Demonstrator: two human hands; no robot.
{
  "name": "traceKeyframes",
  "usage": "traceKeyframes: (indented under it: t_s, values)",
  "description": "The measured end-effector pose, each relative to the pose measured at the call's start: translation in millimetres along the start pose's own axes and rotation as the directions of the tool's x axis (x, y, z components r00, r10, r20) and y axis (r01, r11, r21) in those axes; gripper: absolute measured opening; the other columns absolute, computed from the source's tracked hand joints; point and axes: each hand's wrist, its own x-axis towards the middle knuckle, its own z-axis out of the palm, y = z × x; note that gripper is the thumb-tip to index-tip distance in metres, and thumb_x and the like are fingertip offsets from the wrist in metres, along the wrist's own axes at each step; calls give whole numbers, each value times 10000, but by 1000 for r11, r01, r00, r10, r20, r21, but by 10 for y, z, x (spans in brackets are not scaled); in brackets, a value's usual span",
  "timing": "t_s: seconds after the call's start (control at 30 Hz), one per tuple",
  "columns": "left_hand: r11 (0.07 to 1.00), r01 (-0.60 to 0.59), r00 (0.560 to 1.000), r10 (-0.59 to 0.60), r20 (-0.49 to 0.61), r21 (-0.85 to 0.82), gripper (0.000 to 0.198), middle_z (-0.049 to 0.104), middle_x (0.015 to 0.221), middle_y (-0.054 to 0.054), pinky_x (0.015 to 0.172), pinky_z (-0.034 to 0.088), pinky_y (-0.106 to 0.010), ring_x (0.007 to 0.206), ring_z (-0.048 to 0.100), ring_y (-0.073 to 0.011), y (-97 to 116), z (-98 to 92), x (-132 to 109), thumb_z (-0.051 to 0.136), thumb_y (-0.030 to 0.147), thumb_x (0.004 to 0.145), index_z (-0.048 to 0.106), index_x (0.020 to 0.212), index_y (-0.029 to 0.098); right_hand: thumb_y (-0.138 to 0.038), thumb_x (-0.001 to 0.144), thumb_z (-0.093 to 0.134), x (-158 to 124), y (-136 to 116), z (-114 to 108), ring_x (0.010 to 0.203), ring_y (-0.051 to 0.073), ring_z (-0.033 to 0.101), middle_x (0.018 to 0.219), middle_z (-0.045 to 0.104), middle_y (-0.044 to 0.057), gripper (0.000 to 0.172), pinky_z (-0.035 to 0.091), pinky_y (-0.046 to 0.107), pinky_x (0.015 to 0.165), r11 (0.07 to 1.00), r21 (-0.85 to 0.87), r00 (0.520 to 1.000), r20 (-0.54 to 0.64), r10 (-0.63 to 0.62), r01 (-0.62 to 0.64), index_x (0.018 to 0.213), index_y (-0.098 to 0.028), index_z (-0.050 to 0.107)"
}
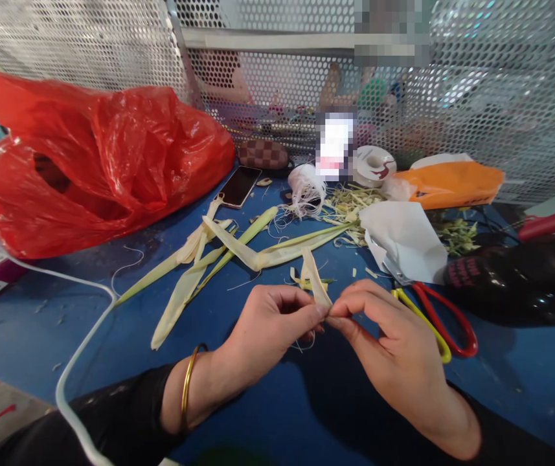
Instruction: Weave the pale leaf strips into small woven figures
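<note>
My left hand [270,327] and my right hand [384,330] meet over the blue table [267,414], each pinching the lower end of a pale yellow leaf strip [315,278] that stands up between the fingertips. A thin white thread hangs below the pinch. A gold bangle [188,382] circles my left wrist. Both sleeves are black.
Several long pale leaf strips [219,255] lie just beyond my hands. Scissors with red and yellow handles [435,317] lie right of my right hand, under white paper [406,239]. Also here: a red plastic bag [92,162], a phone [239,186], white thread [306,191], an orange bag [452,184], a black bag [520,278], a white cable [80,353]. Perforated metal screen behind.
</note>
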Motion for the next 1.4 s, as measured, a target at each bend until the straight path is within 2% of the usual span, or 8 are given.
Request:
traceKeyframes:
  t_s: [0.27,0.4,0.6,0.73,0.8,0.93,1.13,1.4]
  values:
    - [1000,-3,1000,3,8,20,203,662,612,-25,563,448,-211,543,555,-92,17,3,1,673,294,749,668,621,136,-116,877,565,-27,30,35,730,148,584,798,579,7,119,475,274,678,995,48,996,-2,88,-88,799,-205,579]
    - [1000,3,1000,-3,5,-5,195,657,600,-24,556,448,-213,534,551,-94,29,4,-5,680,302,736,682,641,132,-173,848,629,-14,21,50,751,157,605,815,622,4,66,488,275,693,976,105,979,-52,195,-189,876,-209,582]
    - [1000,-2,1000,1,19,22,204,668,618,-32,565,450,-213,557,567,-99,35,0,-5,662,307,748,697,658,127,-207,831,654,39,2,22,659,154,584,694,615,-3,145,471,271,615,953,175,965,-36,259,-249,697,-202,600]
    - [1000,2,1000,-2,20,25,128,683,651,-30,599,472,-232,587,587,-114,11,5,10,716,250,682,718,717,127,-229,793,674,68,-3,9,603,148,571,642,617,-10,153,470,258,566,937,163,946,-44,321,-310,662,-198,601]
    - [998,1,1000,-1,3,55,126,680,644,-23,588,469,-230,575,580,-110,-7,8,16,736,243,669,721,725,131,-238,779,674,85,-2,2,566,140,557,606,609,-18,156,459,247,533,922,170,934,-25,357,-348,648,-196,599]
    - [999,-26,1000,25,11,41,149,685,648,-21,587,470,-214,580,590,-101,-20,6,22,706,284,738,709,726,136,-255,775,666,107,17,-15,525,129,529,570,601,-22,154,423,228,477,883,209,906,45,421,-421,649,-191,606]
    - [1000,-26,1000,26,9,-14,123,695,688,-31,598,492,-207,580,594,-90,16,19,31,672,233,770,705,749,117,-297,804,649,106,49,-5,570,131,590,616,617,-14,168,474,226,525,782,399,875,145,462,-479,697,-186,585]
    - [1000,-12,1000,12,-5,1,78,656,657,-14,602,484,-220,592,593,-102,-9,37,20,680,190,714,660,680,122,-319,823,617,98,15,34,525,118,521,567,563,-20,227,438,218,470,802,331,867,170,468,-498,652,-185,552]
